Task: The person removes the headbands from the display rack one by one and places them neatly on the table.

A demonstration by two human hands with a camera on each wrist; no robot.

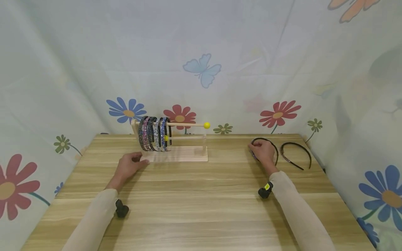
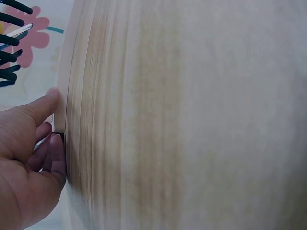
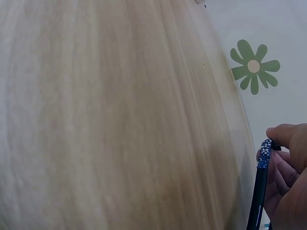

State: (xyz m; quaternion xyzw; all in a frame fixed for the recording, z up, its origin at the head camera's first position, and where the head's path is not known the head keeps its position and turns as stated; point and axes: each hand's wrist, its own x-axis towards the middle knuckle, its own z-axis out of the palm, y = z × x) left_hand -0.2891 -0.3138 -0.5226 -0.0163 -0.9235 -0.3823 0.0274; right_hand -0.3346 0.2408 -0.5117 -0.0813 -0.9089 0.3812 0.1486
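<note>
A wooden headband stand [image 1: 188,153] with yellow-tipped rods carries several beaded headbands [image 1: 146,134], dark, pink, silver and blue. My left hand [image 1: 128,165] grips the left end of its base, thumb along the front edge; the left wrist view shows the left hand [image 2: 33,158] with its fingers curled at the base's end. On the right, my right hand [image 1: 263,151] pinches a black headband [image 1: 277,153] between thumb and fingers. In the right wrist view, the right hand [image 3: 290,172] holds this headband [image 3: 264,153] at its blue and white beaded part.
Another black headband [image 1: 311,158] with a beaded section lies on the wooden table [image 1: 201,205], right of my right hand. Behind the table hangs a pale curtain [image 1: 238,69] printed with flowers and a butterfly.
</note>
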